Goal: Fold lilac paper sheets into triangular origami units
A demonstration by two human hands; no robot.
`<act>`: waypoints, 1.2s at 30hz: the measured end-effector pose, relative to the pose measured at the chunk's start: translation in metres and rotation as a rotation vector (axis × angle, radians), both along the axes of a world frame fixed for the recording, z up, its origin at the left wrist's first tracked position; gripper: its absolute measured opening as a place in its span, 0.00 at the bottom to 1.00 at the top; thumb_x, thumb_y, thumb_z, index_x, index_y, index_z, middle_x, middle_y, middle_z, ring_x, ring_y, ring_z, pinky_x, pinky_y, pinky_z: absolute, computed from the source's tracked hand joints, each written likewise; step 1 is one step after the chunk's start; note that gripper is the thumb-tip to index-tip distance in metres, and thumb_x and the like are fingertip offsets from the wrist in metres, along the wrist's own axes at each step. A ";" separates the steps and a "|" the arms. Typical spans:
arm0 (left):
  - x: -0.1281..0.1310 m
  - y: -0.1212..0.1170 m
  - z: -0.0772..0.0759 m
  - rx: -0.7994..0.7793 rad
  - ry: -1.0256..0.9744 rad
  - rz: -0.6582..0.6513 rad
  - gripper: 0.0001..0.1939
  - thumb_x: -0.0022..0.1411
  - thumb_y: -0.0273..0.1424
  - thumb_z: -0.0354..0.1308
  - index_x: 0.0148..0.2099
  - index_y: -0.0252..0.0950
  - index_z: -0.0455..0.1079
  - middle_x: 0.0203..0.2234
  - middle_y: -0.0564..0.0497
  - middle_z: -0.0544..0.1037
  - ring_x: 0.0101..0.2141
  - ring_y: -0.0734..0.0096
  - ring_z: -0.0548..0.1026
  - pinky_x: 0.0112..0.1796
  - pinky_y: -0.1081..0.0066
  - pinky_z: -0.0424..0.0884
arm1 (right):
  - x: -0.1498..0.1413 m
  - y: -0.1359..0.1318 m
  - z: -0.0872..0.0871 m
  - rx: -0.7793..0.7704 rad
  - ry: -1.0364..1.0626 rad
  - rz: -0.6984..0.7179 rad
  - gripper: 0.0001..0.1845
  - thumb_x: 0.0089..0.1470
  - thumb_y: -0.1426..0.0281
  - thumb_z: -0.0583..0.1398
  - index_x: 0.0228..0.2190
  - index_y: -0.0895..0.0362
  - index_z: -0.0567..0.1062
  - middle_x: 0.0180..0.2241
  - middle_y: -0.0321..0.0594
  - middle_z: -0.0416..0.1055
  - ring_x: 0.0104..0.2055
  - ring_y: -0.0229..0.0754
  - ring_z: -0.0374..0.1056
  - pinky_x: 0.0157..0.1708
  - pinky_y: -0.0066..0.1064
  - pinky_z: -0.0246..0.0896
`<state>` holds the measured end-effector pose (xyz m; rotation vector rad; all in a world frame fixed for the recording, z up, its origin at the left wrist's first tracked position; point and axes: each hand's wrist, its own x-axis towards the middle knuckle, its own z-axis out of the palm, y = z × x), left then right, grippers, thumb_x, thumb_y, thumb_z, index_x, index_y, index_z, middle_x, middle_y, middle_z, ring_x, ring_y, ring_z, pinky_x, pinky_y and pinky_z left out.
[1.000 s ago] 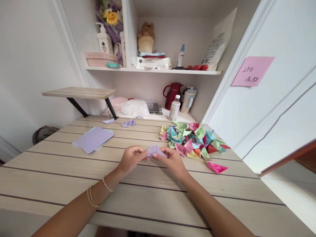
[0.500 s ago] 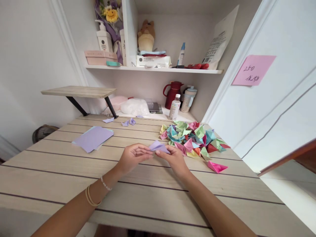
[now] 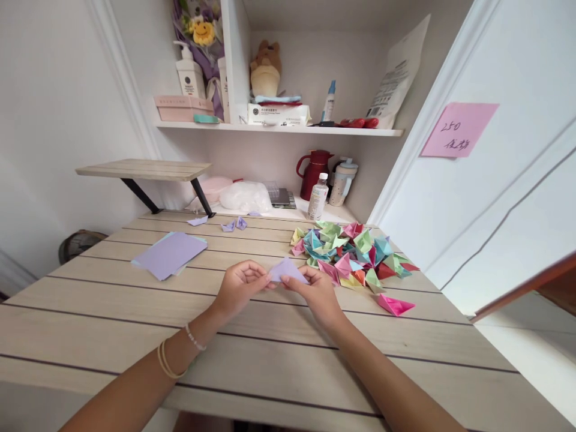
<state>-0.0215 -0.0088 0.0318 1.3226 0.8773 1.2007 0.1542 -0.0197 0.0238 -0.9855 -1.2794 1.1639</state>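
Between my hands, just above the table, is a small piece of folded purple paper (image 3: 288, 270), roughly a triangle with its peak upward. My left hand (image 3: 243, 288) pinches its left corner between thumb and fingers. My right hand (image 3: 317, 293) grips the right side, thumb lying across the near face and fingers behind. To the right lies a heap of folded paper boats (image 3: 346, 255) in many colours, with one bright pink paper boat (image 3: 396, 305) apart from it. A stack of purple paper sheets (image 3: 173, 255) rests to the left.
Small purple folded papers (image 3: 234, 224) lie at the back of the slatted table (image 3: 270, 360). A raised wooden stand (image 3: 144, 169) is at back left. Behind stand a bottle (image 3: 318, 197), a red jug (image 3: 314, 174) and a pale tumbler (image 3: 343, 183), under a loaded shelf (image 3: 279, 128).
My left fingers straightened and loosened from the paper half a second ago, then pinched its left corner again. The purple paper now shows as a flatter, broader triangle.
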 end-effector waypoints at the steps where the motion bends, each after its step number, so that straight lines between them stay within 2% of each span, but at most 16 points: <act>1: 0.001 0.000 0.000 -0.014 -0.017 -0.023 0.10 0.48 0.29 0.62 0.33 0.33 0.66 0.22 0.52 0.77 0.27 0.67 0.77 0.33 0.68 0.73 | 0.000 0.000 0.000 0.000 0.001 0.007 0.15 0.37 0.60 0.65 0.21 0.59 0.72 0.22 0.39 0.72 0.26 0.41 0.67 0.27 0.29 0.59; 3: 0.001 0.001 -0.001 -0.050 -0.016 -0.077 0.14 0.48 0.29 0.62 0.39 0.34 0.66 0.23 0.52 0.77 0.27 0.67 0.77 0.33 0.67 0.73 | 0.001 0.000 -0.001 -0.003 -0.012 0.046 0.15 0.37 0.60 0.65 0.22 0.59 0.71 0.23 0.40 0.73 0.27 0.42 0.68 0.28 0.30 0.60; 5: 0.001 0.002 -0.003 -0.092 0.044 -0.124 0.17 0.47 0.30 0.63 0.40 0.33 0.67 0.25 0.50 0.78 0.27 0.67 0.77 0.33 0.67 0.72 | 0.004 0.001 -0.001 -0.012 -0.029 0.092 0.16 0.36 0.61 0.65 0.24 0.58 0.69 0.24 0.41 0.73 0.28 0.44 0.70 0.28 0.31 0.62; 9: 0.002 0.002 -0.007 -0.152 0.122 -0.159 0.14 0.46 0.32 0.64 0.34 0.29 0.71 0.28 0.44 0.78 0.28 0.66 0.77 0.33 0.68 0.73 | 0.005 0.003 -0.003 -0.057 -0.067 0.073 0.26 0.33 0.62 0.66 0.35 0.57 0.65 0.23 0.37 0.73 0.26 0.43 0.71 0.25 0.31 0.63; 11: 0.002 0.002 -0.008 -0.161 0.095 -0.128 0.13 0.45 0.33 0.64 0.32 0.29 0.70 0.28 0.45 0.78 0.28 0.66 0.77 0.33 0.67 0.73 | 0.004 0.003 -0.004 -0.075 -0.068 0.033 0.33 0.34 0.63 0.66 0.42 0.56 0.62 0.21 0.34 0.72 0.24 0.42 0.71 0.23 0.29 0.63; 14: 0.003 0.002 -0.009 -0.170 0.051 -0.087 0.12 0.44 0.33 0.64 0.30 0.30 0.69 0.26 0.47 0.78 0.27 0.66 0.77 0.33 0.66 0.73 | 0.002 0.002 -0.003 -0.077 -0.040 0.005 0.36 0.35 0.63 0.66 0.46 0.58 0.61 0.18 0.31 0.70 0.24 0.42 0.71 0.22 0.28 0.63; 18: 0.002 0.002 -0.007 -0.186 0.069 -0.061 0.13 0.43 0.33 0.65 0.29 0.30 0.68 0.23 0.49 0.77 0.24 0.68 0.76 0.30 0.68 0.72 | 0.006 0.003 0.003 -0.151 0.061 0.108 0.33 0.37 0.63 0.66 0.45 0.59 0.64 0.19 0.34 0.71 0.27 0.43 0.72 0.30 0.33 0.68; 23: -0.002 0.004 -0.003 -0.186 0.127 -0.089 0.13 0.45 0.34 0.64 0.30 0.31 0.67 0.23 0.49 0.76 0.24 0.69 0.76 0.30 0.69 0.71 | 0.017 0.004 0.011 -0.269 0.147 0.386 0.20 0.45 0.62 0.62 0.39 0.59 0.69 0.34 0.43 0.74 0.37 0.41 0.71 0.43 0.34 0.65; 26: -0.004 0.005 -0.003 -0.138 0.189 -0.139 0.13 0.45 0.33 0.63 0.30 0.31 0.66 0.23 0.50 0.75 0.23 0.72 0.74 0.26 0.73 0.69 | 0.019 0.004 0.011 -0.283 0.120 0.441 0.16 0.47 0.61 0.61 0.36 0.58 0.69 0.37 0.42 0.73 0.40 0.42 0.70 0.44 0.36 0.64; 31: -0.004 0.006 -0.005 -0.031 0.234 -0.146 0.18 0.46 0.34 0.62 0.40 0.32 0.68 0.23 0.51 0.75 0.24 0.73 0.73 0.24 0.76 0.65 | 0.020 0.002 0.009 -0.252 0.022 0.525 0.18 0.46 0.59 0.60 0.37 0.56 0.67 0.33 0.39 0.74 0.38 0.42 0.71 0.43 0.39 0.64; 34: -0.003 0.007 -0.005 -0.079 0.220 -0.148 0.21 0.47 0.35 0.62 0.43 0.32 0.69 0.23 0.51 0.75 0.25 0.71 0.73 0.26 0.74 0.66 | 0.020 0.001 0.010 -0.241 0.006 0.506 0.18 0.45 0.59 0.60 0.37 0.56 0.68 0.31 0.38 0.74 0.37 0.42 0.71 0.42 0.38 0.65; 36: -0.003 0.007 -0.005 -0.144 0.218 -0.168 0.19 0.46 0.36 0.62 0.41 0.32 0.70 0.24 0.50 0.76 0.25 0.70 0.73 0.27 0.74 0.66 | 0.020 0.001 0.011 -0.244 -0.012 0.499 0.18 0.44 0.59 0.61 0.35 0.57 0.69 0.31 0.39 0.74 0.37 0.41 0.71 0.41 0.37 0.66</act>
